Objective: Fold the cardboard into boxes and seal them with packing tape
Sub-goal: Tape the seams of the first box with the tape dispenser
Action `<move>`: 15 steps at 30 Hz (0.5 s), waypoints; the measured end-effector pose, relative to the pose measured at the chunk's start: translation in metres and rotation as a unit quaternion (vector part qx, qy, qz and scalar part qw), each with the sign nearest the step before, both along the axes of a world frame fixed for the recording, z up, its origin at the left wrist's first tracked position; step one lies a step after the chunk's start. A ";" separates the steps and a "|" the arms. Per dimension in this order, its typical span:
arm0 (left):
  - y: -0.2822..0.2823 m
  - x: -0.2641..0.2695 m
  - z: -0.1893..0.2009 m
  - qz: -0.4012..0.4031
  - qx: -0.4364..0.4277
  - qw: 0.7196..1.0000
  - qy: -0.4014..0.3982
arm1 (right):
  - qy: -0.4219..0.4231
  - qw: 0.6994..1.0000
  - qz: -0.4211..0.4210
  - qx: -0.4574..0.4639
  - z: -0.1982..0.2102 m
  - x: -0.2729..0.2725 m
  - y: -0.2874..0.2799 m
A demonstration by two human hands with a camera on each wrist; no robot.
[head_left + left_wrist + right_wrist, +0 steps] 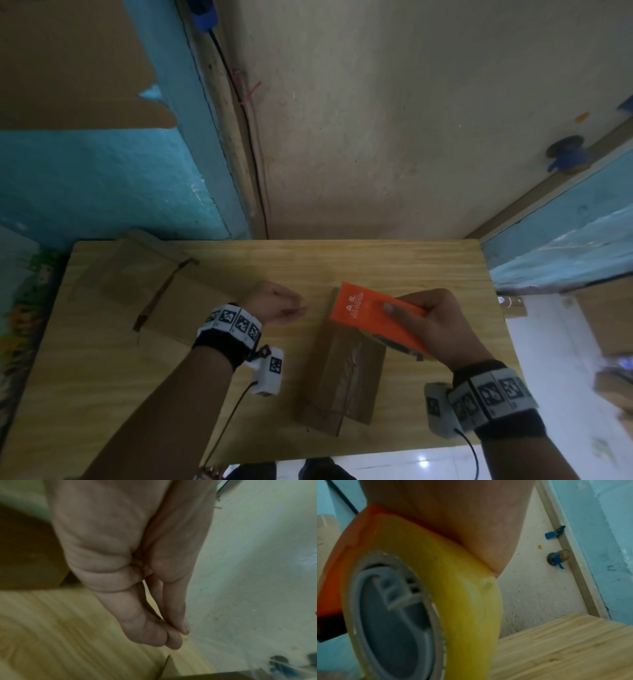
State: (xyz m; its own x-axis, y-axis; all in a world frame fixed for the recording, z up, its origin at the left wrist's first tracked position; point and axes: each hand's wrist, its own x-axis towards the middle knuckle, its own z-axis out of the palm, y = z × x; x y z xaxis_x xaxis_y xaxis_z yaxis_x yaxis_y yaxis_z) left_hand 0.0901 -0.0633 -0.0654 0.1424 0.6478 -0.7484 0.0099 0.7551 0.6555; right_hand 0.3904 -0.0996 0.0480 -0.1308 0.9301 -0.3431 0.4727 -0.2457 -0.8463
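A small brown box [342, 373] with a taped seam along its top lies on the wooden table [428, 267]. My right hand [435, 318] grips an orange tape dispenser [370, 313] just above the box's far end. The right wrist view shows its yellowish tape roll [457, 588] and orange body [351, 550] under my palm. My left hand [277, 305] hovers left of the box with fingers [145, 628] and thumb lying together, and I see nothing in it. A corner of the box [197, 674] shows below those fingers. Flat cardboard [147, 291] lies at the table's back left.
The table stands against a beige wall [394, 137], with a blue-painted post [191, 137] at the left. More cardboard boxes [609, 329] sit on the white floor beyond the right table edge. A blue-wrapped fitting [558, 558] sticks out of the wall.
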 end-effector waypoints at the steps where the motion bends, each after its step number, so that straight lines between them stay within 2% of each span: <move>1: -0.002 0.004 -0.006 0.006 -0.010 1.000 -0.004 | -0.011 1.000 0.008 -0.005 0.000 -0.002 0.002; 4: -0.008 0.017 -0.020 0.011 -0.019 1.000 0.010 | -0.045 0.999 0.017 -0.005 0.000 -0.009 0.005; 9: -0.010 0.030 -0.040 -0.047 -0.015 0.995 0.087 | -0.095 0.994 0.042 0.013 -0.005 -0.030 0.011; 13: -0.013 0.039 -0.040 -0.163 0.049 0.973 0.157 | -0.142 0.987 0.078 0.022 -0.009 -0.045 0.018; 15: -0.017 0.044 -0.044 -0.190 0.077 0.965 0.163 | -0.164 0.983 0.085 0.025 -0.011 -0.049 0.022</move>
